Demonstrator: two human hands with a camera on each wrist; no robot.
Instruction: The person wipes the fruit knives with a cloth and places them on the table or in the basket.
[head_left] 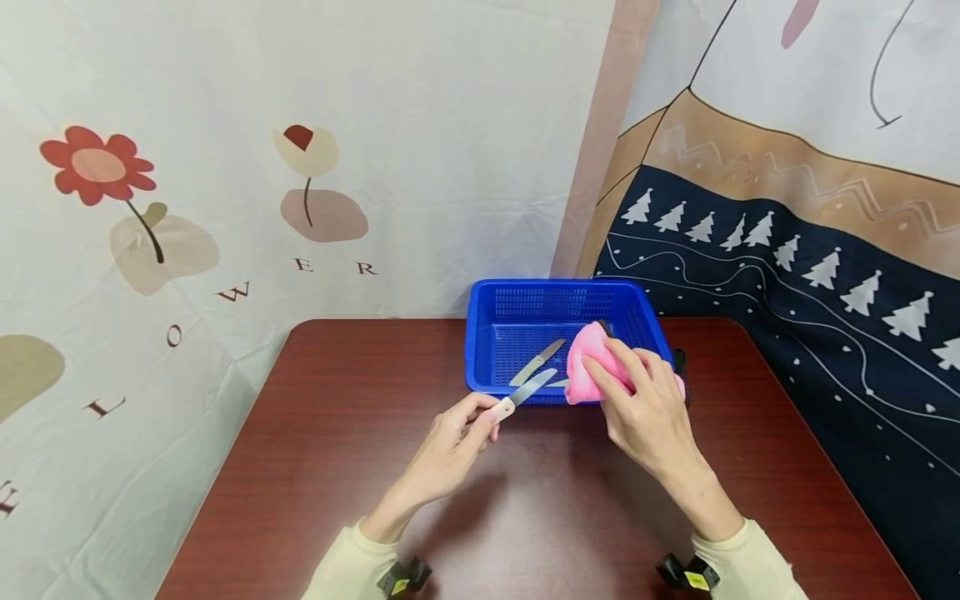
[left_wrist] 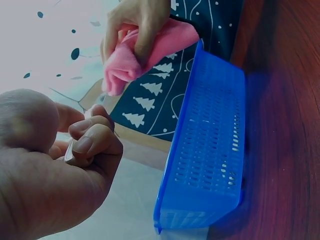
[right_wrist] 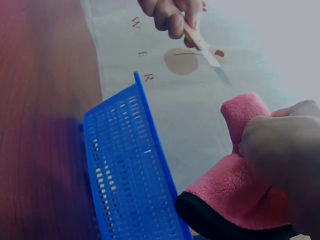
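My left hand (head_left: 448,450) grips a small knife (head_left: 534,387) by its pale handle, the blade pointing away and to the right. A pink cloth (head_left: 585,362) with a dark edge is bunched in my right hand (head_left: 654,421), thumb and fingers pinching it. The cloth is held at the right front of the blue basket (head_left: 555,285), to the right of the blade and apart from it. Inside the basket lies another knife (head_left: 537,362) with a pale handle. A further light piece beside it is mostly hidden behind the held blade and the cloth.
The basket has perforated walls and stands at the far edge of the brown table (head_left: 337,400). Behind it hangs a printed fabric backdrop (head_left: 450,167). A dark object (head_left: 679,362) shows at the basket's right side, partly behind the right hand.
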